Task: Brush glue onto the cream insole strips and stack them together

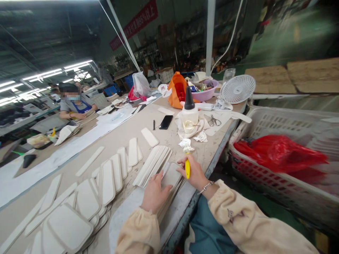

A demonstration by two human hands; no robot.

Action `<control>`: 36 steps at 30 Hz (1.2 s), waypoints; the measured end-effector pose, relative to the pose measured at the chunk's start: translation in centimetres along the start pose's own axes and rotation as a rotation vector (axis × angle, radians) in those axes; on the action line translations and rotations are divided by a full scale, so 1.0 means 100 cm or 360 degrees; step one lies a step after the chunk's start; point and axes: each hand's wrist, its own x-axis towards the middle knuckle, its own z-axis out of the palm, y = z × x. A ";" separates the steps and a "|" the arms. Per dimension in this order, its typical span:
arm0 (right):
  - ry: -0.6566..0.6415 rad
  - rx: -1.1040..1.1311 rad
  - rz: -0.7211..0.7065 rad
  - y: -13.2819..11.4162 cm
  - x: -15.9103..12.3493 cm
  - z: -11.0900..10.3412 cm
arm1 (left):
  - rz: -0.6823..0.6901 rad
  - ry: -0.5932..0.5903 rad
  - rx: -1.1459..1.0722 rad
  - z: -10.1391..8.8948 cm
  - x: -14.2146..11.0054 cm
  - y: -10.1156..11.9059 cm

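Observation:
My left hand (156, 192) lies on a stack of off-white flat pieces (172, 174) near the table's front edge, its thumb apart from its fingers. My right hand (195, 172) is closed around a tool with a yellow handle (187, 169); its working end is hidden, so I cannot tell its kind. The fingertips of that hand touch the top piece's far right corner. Just left of the stack is a fanned row of long narrow off-white pieces (153, 165). Crumpled white tissue (184, 143) sits beyond my right hand.
Overlapping off-white pieces (70, 225) cover the left side. Farther back are a phone (166, 122), a black-capped bottle (190, 114), scissors (214, 121), an orange bag (177, 90) and a fan (238, 89). A plastic basket (254, 169) stands right. A co-worker (76, 104) sits opposite.

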 end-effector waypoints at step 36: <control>0.0260 0.0586 -0.0003 -0.012 0.000 -0.010 | -0.0384 -0.0286 -0.1512 0.006 0.001 0.021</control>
